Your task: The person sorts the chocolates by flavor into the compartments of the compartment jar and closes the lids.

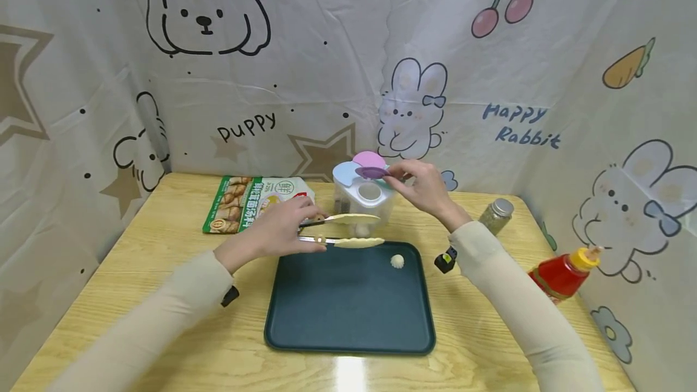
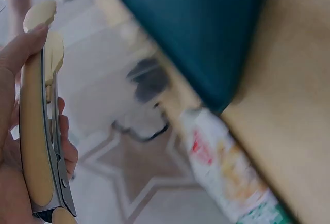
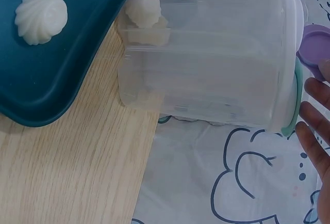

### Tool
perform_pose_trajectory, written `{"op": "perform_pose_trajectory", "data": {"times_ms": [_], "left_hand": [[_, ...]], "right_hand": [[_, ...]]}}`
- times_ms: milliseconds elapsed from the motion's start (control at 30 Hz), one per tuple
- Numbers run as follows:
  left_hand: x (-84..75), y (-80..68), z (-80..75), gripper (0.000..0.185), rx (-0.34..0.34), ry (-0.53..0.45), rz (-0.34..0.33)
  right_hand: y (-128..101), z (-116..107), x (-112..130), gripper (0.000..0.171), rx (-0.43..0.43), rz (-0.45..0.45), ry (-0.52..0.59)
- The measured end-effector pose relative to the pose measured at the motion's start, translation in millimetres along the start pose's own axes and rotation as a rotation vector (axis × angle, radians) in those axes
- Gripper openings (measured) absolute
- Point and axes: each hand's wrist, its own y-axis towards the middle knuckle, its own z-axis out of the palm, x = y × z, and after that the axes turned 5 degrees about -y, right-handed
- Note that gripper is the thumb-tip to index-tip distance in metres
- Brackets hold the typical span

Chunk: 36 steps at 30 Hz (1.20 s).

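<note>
My left hand holds food tongs with pale cream tips spread apart, over the tray's back edge. The left wrist view shows the thumb along the tongs' beige handle. My right hand pinches the raised purple flap lid of a clear storage container. Below that lid, a round opening shows in the white top. A white pleated bun shows through the container's wall, low down. Another bun sits at the back right of the dark teal tray.
A green and white food packet lies at the back left. To the right stand a small spice jar with a metal cap and a red sauce bottle with a yellow cap. A printed curtain hangs behind the wooden table.
</note>
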Motion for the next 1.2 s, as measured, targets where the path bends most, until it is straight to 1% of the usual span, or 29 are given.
{"op": "perform_pose_trajectory", "data": {"times_ms": [167,267,367,500,600,733,800,1000,1200], "left_hand": [[-0.7,3.1,33.3,0.057,0.092,-0.035,-0.025],[-4.0,7.8,48.1,0.058,0.137,-0.046,-0.029],[-7.4,13.8,58.2,0.059,0.162,-0.048,-0.027],[-10.4,22.7,68.3,0.059,0.186,-0.017,-0.018],[-11.5,29.2,75.5,0.058,0.222,-0.013,-0.027],[-11.9,34.8,82.6,0.057,0.256,-0.047,-0.049],[-12.1,36.3,84.5,0.055,0.258,-0.059,-0.046],[-12.3,38.3,85.4,0.047,0.267,-0.099,-0.043],[-9.6,35.4,84.4,0.046,0.260,-0.118,-0.056]], "right_hand": [[-1.5,-0.1,-1.0,0.009,0.010,0.001,0.003],[-2.2,-0.2,-1.4,0.009,0.009,0.002,0.004],[-2.3,-0.6,-2.0,0.009,0.002,0.005,0.002],[-1.8,-0.4,-2.8,0.009,-0.005,-0.002,0.003],[-1.4,-0.4,-2.1,0.009,-0.005,-0.010,0.008],[-0.9,-1.2,-0.7,0.009,0.001,-0.008,0.013],[-0.6,-1.2,-0.6,0.009,0.002,-0.007,0.013],[-1.0,-1.1,-0.6,0.009,0.002,-0.001,0.011],[-1.2,-1.0,0.1,0.008,0.006,-0.005,0.015]]}}
